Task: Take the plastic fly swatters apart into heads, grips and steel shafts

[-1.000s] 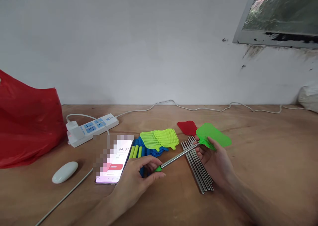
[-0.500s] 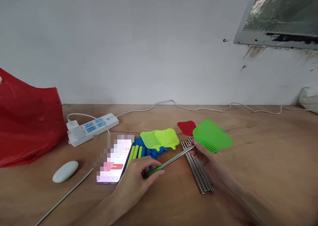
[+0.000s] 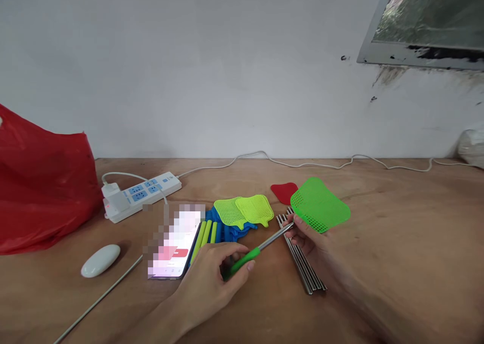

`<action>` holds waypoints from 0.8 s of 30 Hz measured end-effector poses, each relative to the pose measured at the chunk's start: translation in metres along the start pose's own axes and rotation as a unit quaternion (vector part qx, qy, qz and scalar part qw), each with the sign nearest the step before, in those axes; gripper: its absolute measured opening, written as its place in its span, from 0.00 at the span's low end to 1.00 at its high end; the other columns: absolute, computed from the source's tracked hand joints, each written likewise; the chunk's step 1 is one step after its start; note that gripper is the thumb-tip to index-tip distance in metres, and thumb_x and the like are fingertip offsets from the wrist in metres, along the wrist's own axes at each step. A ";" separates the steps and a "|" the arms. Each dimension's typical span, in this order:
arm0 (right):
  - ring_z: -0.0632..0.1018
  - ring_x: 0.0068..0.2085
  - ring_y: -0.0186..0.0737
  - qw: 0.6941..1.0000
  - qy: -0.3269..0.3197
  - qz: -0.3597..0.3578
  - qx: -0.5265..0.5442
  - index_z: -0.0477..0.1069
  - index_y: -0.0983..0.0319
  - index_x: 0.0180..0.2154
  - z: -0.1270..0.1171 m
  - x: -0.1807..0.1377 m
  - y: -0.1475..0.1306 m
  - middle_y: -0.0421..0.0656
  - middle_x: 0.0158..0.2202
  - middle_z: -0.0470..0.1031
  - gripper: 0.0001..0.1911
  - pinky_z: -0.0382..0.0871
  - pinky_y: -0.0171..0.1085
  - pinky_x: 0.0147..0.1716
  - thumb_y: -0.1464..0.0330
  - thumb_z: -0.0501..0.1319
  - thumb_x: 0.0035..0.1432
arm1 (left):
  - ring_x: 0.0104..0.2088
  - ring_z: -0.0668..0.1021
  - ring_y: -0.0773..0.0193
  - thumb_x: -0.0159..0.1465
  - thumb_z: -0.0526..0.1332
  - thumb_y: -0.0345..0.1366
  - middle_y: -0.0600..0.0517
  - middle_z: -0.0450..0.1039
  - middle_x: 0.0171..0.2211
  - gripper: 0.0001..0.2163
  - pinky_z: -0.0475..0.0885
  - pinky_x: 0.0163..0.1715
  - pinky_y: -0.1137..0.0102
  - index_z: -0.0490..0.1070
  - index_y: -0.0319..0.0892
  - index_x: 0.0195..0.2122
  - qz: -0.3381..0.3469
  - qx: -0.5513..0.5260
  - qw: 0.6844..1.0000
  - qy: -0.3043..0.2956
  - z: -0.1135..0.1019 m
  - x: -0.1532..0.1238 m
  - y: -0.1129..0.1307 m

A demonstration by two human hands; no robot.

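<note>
A green fly swatter (image 3: 321, 208) with a metal rod lies across both my hands. My left hand (image 3: 209, 276) is closed around its green handle (image 3: 245, 262), thumb and index finger at the side. With my right hand (image 3: 310, 240) I pinch the rod close to the perforated head. Beneath that hand lies a bundle of metal rods (image 3: 302, 266) on the table. Two yellow-green swatter heads (image 3: 255, 210) rest on blue swatter heads (image 3: 245, 229) beyond my left hand. Yellow-green handles (image 3: 204, 233) lie beside the phone, and a red swatter head (image 3: 283, 192) is behind the green one.
A phone (image 3: 177, 250) with a lit, partly blurred screen lies left of the handles. Farther left are a white mouse (image 3: 100, 261), a power strip (image 3: 151, 192) with a plugged-in charger, and a red plastic bag (image 3: 45, 187). A white cord (image 3: 302, 166) runs along the wall.
More of the green handle shows past my left fingers, and less bare rod is exposed between my hands. The green head has shifted slightly left.
</note>
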State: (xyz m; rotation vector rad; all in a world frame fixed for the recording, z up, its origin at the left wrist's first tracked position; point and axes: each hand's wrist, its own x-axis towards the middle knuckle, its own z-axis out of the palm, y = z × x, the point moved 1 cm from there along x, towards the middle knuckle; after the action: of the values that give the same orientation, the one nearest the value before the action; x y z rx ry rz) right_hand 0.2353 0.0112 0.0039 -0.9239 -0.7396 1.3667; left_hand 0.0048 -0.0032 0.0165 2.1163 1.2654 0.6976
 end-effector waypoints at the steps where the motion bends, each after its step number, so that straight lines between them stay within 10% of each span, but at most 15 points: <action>1: 0.79 0.29 0.30 1.000 0.009 -0.004 0.005 0.82 0.61 0.33 -0.001 0.001 -0.001 0.41 0.33 0.81 0.18 0.74 0.25 0.27 0.57 0.78 0.42 | 0.25 0.72 0.65 0.68 0.59 0.45 0.55 0.74 0.25 0.12 0.61 0.24 0.72 0.79 0.44 0.39 0.000 0.012 1.000 -0.005 -0.001 0.000 0.000; 9: 0.79 0.28 0.31 0.999 -0.010 -0.031 -0.028 0.82 0.61 0.30 -0.003 0.005 -0.002 0.41 0.31 0.80 0.19 0.73 0.27 0.25 0.54 0.78 0.43 | 0.24 0.70 0.66 0.70 0.55 0.44 0.56 0.68 0.22 0.14 0.58 0.23 0.72 0.77 0.44 0.36 0.032 0.047 0.998 -0.038 0.001 -0.003 -0.003; 16: 0.79 0.29 0.35 0.984 -0.168 0.000 -0.065 0.80 0.60 0.38 0.006 -0.005 0.015 0.42 0.32 0.80 0.17 0.73 0.33 0.28 0.55 0.72 0.53 | 0.23 0.71 0.66 0.71 0.55 0.46 0.57 0.69 0.21 0.15 0.59 0.23 0.72 0.76 0.44 0.35 0.054 0.005 0.998 -0.030 0.003 -0.001 -0.001; 24: 0.58 0.17 0.30 0.971 -0.002 -0.075 -0.228 0.76 0.61 0.37 -0.020 0.014 0.003 0.32 0.19 0.60 0.26 0.50 0.31 0.16 0.44 0.61 0.58 | 0.26 0.74 0.64 0.74 0.50 0.44 0.54 0.74 0.26 0.17 0.61 0.26 0.71 0.75 0.45 0.37 0.065 0.036 0.997 -0.017 -0.004 -0.001 -0.001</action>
State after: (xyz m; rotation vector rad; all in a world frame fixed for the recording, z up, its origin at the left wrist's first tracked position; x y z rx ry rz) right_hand 0.2529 0.0232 -0.0089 -1.1956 -1.1326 1.0820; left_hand 0.0012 -0.0026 0.0180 2.2766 1.1588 0.6757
